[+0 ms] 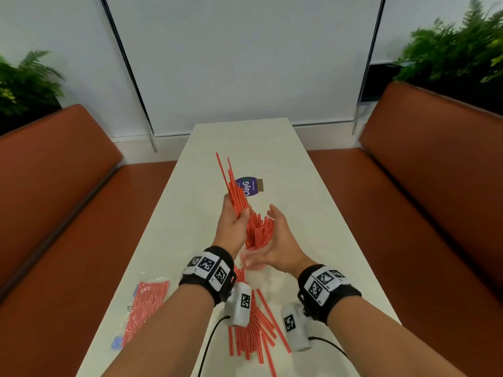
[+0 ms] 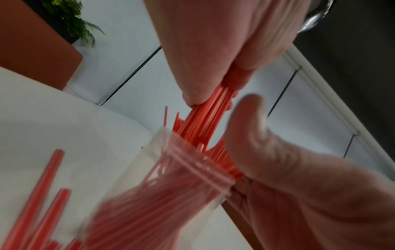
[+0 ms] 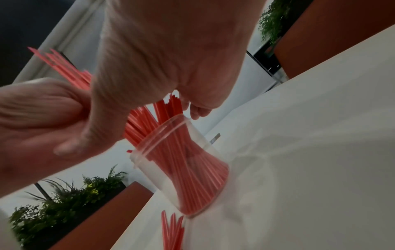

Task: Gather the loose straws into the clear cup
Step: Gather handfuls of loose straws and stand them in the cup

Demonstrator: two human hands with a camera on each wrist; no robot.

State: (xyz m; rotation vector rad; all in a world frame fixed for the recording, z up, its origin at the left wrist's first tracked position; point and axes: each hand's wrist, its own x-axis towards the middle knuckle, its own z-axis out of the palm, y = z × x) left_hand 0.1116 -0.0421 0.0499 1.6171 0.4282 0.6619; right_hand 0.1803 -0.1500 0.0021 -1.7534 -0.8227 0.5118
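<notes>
My left hand (image 1: 233, 223) grips a bundle of red straws (image 1: 236, 193) tilted over the clear cup (image 1: 252, 253), which stands mid-table. The bundle's lower ends reach in among the several straws standing in it. In the left wrist view the left hand's fingers (image 2: 198, 94) pinch the bundle (image 2: 205, 116) just above the cup's rim (image 2: 166, 152). My right hand (image 1: 279, 239) is open and cupped against the right side of the cup and its straws, fingers pointing up. Whether it touches the cup (image 3: 149, 169) is unclear. More loose straws (image 1: 254, 330) lie on the table under my wrists.
A plastic bag of packed straws (image 1: 148, 306) lies near the white table's (image 1: 288, 159) left edge. A purple sticker (image 1: 249, 186) sits beyond the cup. Orange benches (image 1: 54, 200) run along both sides, with plants (image 1: 457, 47) behind them.
</notes>
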